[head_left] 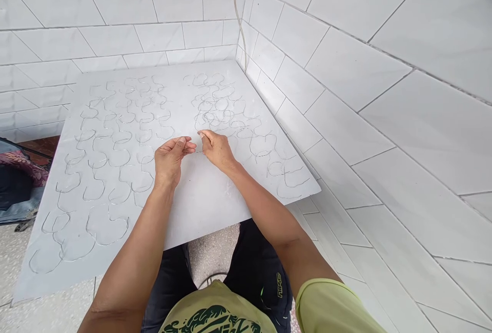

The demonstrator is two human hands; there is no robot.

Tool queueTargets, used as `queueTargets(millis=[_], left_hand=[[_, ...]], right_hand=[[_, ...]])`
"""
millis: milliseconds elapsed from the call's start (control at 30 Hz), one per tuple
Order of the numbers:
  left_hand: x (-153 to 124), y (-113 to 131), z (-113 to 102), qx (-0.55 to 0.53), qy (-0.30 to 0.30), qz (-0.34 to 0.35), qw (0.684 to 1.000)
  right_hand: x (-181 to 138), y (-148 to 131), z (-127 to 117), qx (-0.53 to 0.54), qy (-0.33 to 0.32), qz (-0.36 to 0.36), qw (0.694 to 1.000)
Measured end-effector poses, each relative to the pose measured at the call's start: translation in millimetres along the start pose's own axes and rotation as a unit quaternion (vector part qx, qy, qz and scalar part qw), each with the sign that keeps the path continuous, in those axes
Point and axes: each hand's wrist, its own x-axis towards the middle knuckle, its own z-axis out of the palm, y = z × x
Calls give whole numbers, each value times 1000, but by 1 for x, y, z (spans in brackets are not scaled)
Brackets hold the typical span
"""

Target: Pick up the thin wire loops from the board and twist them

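Note:
Over the middle of a light grey board, my left hand (171,158) pinches between thumb and forefinger, its other fingers bent toward the right. Close beside it my right hand (218,149) is closed, thumb against forefinger. A short stretch of thin wire (199,151) shows in the gap between the two hands; the rest of it is hidden by the fingers. Curved wire pieces (122,156) lie in rough rows on the board to the left of my hands. More bent wires (221,110) lie tangled and overlapping beyond my right hand and toward the right edge.
The board (207,197) reaches close to the tiled wall (338,102) on the right and the back wall (115,5). A pale cable (239,15) hangs down in the corner. Dark and patterned cloth items (19,179) sit beyond the left edge, above a speckled floor (11,251).

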Motion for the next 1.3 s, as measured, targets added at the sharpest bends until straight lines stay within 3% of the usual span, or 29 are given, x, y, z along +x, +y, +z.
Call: queueTargets(millis=[167,400,700,1000,1100,1233,1300], left_hand=[[1,0,-3,1,13,-2,1000],[1,-5,-1,8,0,-30,1000],[1,-7,0,5,42,-2,999],[-1,-6,3,22,52,10,998],[-2,-1,1,13,32,-5,999],[-3,7,0,-23,-48,-55,997],[-4,9,0,-37,-88,-77,992]], right_hand=[[-4,-6,-4,9,-57,-3,998],[-7,-14,1,-6,-54,-17,998],[-9,-22,-3,112,-163,56,979],[-6,-19,-1,151,-140,91,974],[-2,-18,-12,156,-149,71,974],[7,-15,-30,200,-100,50,973],[10,-13,-35,251,-108,38,961]])
